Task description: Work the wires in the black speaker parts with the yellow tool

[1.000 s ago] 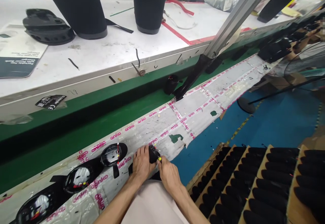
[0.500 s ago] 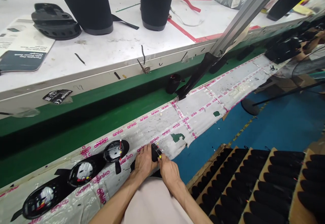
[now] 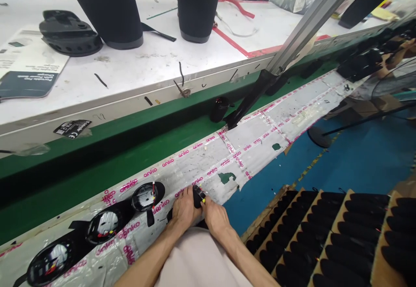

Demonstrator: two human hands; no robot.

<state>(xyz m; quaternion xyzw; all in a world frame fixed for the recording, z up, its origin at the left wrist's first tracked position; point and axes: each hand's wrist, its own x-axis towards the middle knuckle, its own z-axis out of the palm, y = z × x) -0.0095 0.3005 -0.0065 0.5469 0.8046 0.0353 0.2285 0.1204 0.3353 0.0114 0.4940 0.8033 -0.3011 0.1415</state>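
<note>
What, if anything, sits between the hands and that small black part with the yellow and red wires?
Nothing visible. The left hand and right hand both already touch the small black part, pinching it from either side on the taped ledge. The nearest round black housing lies off to the left, clear of both hands.

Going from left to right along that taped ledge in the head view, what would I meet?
Three round black parts in a row → left hand → small black part held by both hands → right hand → torn green patch.
</note>
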